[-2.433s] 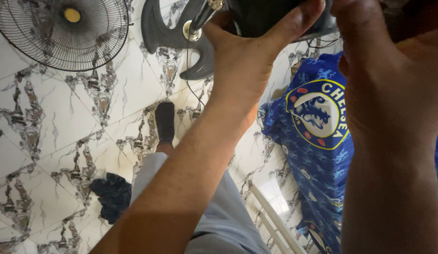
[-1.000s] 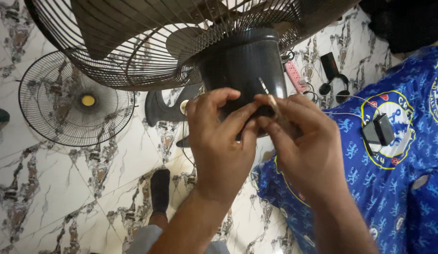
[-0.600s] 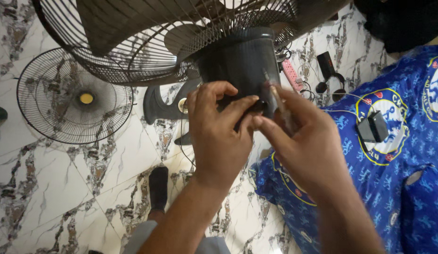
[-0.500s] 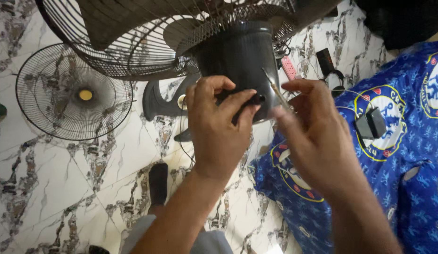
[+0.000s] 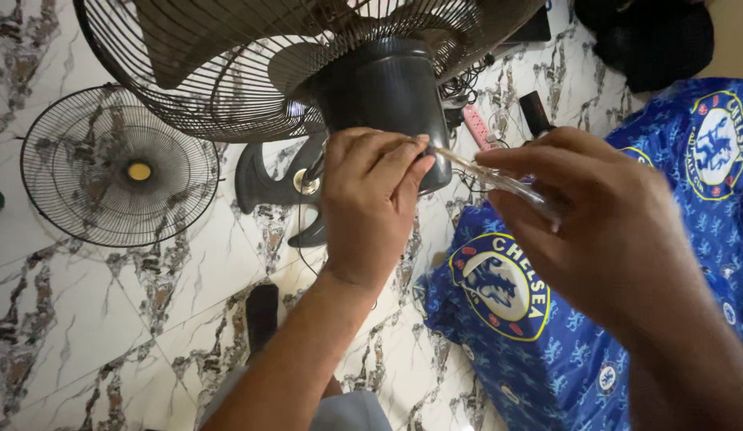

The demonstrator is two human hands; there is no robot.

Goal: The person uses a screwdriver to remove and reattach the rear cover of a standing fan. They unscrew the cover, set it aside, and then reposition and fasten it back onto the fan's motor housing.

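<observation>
A dark fan motor housing (image 5: 383, 88) hangs in front of me with its wire rear guard (image 5: 228, 72) above it. My left hand (image 5: 371, 203) grips the lower side of the housing, fingertips pressed to it. My right hand (image 5: 603, 231) holds a screwdriver with a clear handle (image 5: 499, 179), its tip meeting the housing beside my left fingertips.
A detached round fan grille (image 5: 120, 175) lies on the marble-patterned floor at left. A dark fan blade (image 5: 268, 179) lies under the housing. A blue patterned cloth (image 5: 627, 263) covers the right. A pink power strip (image 5: 477, 128) and dark items sit at the far end.
The view dropped from a close look at my arms to the fan. My right hand has drawn back to the right, with the screwdriver shaft now stretched out toward the housing.
</observation>
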